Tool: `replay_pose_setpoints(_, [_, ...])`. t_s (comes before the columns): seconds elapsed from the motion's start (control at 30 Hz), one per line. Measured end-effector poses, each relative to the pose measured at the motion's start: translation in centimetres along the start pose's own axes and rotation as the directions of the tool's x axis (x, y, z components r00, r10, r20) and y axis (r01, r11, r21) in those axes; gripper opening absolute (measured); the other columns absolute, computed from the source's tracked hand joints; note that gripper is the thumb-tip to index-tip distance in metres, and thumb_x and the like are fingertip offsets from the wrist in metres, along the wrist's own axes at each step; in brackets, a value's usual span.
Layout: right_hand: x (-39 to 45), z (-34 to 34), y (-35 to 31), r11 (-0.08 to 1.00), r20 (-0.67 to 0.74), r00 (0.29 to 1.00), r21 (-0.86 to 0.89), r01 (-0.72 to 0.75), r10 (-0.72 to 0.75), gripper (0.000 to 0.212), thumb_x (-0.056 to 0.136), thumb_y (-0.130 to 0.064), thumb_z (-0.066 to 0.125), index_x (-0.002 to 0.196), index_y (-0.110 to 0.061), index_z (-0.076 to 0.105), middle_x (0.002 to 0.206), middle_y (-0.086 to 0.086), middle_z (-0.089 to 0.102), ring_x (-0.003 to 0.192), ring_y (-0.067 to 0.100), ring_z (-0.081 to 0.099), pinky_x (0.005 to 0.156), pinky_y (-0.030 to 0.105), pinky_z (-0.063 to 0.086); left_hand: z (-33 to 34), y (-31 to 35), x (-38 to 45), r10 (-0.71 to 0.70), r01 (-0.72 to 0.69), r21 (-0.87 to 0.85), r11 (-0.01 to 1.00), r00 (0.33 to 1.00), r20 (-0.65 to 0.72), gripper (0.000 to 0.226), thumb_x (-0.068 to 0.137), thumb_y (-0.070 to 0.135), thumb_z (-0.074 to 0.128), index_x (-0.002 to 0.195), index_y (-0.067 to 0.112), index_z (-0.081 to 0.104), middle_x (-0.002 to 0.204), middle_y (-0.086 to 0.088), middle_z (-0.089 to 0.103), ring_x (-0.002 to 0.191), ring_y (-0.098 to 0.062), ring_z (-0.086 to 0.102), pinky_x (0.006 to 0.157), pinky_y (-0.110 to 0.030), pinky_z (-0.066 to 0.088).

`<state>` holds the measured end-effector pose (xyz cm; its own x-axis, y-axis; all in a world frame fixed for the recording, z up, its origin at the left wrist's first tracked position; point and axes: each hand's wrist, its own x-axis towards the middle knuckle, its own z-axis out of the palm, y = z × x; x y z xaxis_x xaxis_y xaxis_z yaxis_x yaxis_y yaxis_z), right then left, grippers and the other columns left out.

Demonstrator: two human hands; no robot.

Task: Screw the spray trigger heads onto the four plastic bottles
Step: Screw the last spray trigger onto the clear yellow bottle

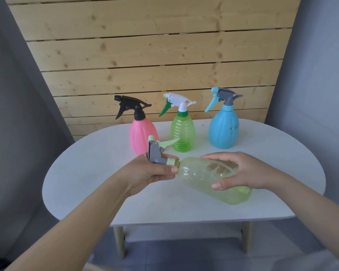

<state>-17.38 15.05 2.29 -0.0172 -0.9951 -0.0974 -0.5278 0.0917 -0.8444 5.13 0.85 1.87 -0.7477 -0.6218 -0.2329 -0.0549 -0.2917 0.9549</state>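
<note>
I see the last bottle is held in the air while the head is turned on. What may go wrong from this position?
1. The pale green bottle is thin and the right hand holds it tilted sideways; a hard grip may squeeze it and misalign the neck.
2. The left hand pinches only the collar of the grey trigger head, so the thread may cross or stay loose.
3. The head sits close to the pink bottle; turning it might knock that bottle over.

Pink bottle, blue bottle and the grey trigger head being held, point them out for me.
pink bottle point(140, 133): head view, on its belly.
blue bottle point(223, 130): head view, mid-body.
grey trigger head point(155, 153): head view, on its grey housing.
</note>
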Motion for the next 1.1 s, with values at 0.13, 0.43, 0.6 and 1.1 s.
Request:
replay_pose_setpoints(0.13, [0.3,-0.1,0.4,0.989,0.051,0.998,0.139,-0.052,0.045,0.061,0.054,-0.038,0.085,0.11,-0.045,0.064,0.105,-0.01,0.07,0.095,0.006,0.067,0.076,0.017,0.051,0.1,-0.1,0.2,0.029,-0.029,-0.018,0.999,1.0,-0.007,0.037,0.058,-0.001,0.081,0.092,0.003,0.068,0.102,-0.013,0.061,0.076,-0.016,0.07,0.067,-0.024,0.057])
replay_pose_setpoints(0.43, [1.1,0.5,1.1,0.928,-0.134,0.989,0.374,-0.005,0.059,0.065,0.059,-0.04,0.08,0.12,-0.04,0.056,0.132,-0.008,0.05,0.114,0.006,0.058,0.102,0.031,0.043,-1.1,-0.2,0.9,0.001,-0.041,-0.191,0.981,0.979,-0.204,0.034,0.075,-0.006,0.067,0.106,-0.003,0.055,0.083,-0.007,0.066,0.069,-0.012,0.067,0.062,-0.02,0.056])
replay_pose_setpoints(0.6, [1.4,0.6,1.4,0.883,-0.114,0.993,0.47,0.016,0.042,0.059,0.067,-0.03,0.079,0.118,-0.049,0.055,0.133,-0.003,0.046,0.115,0.02,0.06,0.094,0.038,0.051,-1.9,-0.4,0.6,0.056,-0.11,-0.256,0.96,0.976,-0.21,0.033,0.065,0.001,0.072,0.096,0.008,0.063,0.081,-0.004,0.07,0.072,-0.012,0.068,0.066,-0.023,0.057])
replay_pose_setpoints(1.1, [1.6,0.9,0.9,0.865,-0.133,0.976,0.495,-0.084,0.171,0.068,0.066,-0.072,0.059,0.117,-0.026,0.059,0.093,0.012,0.072,0.063,0.023,0.064,0.054,0.028,0.046,-2.5,-0.6,0.3,0.179,-0.187,-0.116,0.976,0.981,-0.073,0.022,0.074,0.012,0.073,0.096,0.015,0.071,0.097,-0.002,0.073,0.088,-0.016,0.069,0.075,-0.025,0.056])
